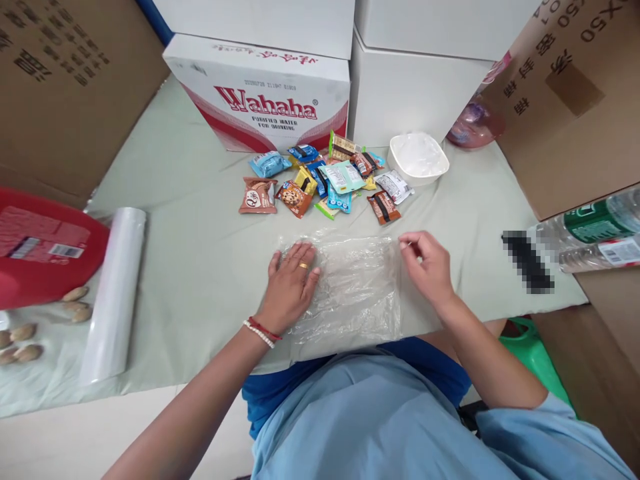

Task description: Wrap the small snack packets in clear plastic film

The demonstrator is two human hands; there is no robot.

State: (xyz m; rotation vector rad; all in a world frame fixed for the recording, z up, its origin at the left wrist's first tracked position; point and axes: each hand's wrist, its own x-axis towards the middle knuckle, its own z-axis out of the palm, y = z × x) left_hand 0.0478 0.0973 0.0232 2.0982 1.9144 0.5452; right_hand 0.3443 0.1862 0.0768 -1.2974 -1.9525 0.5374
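Observation:
A clear plastic bag (357, 283) lies flat and wrinkled on the cloth-covered table in front of me. My left hand (293, 283) rests palm down on its left part, fingers stretched out. At the bag's upper right corner, my right hand (427, 263) has thumb and forefinger pinched together on the edge of the film. Beyond the bag is a loose pile of small wrapped snacks (345, 177), among them a brown packet (258, 195) on the left and a dark brown one (384, 207) on the right. A white plastic bowl (419, 160) lined with clear film stands beside the pile.
A white Wahaha carton (270, 93) and plain white boxes (410, 93) stand behind the snacks. On the left are a roll of plastic bags (115, 293), a red container (45, 247) and several walnuts (25, 333). Plastic bottles (600, 220) lie at right, near a cardboard box (565, 120).

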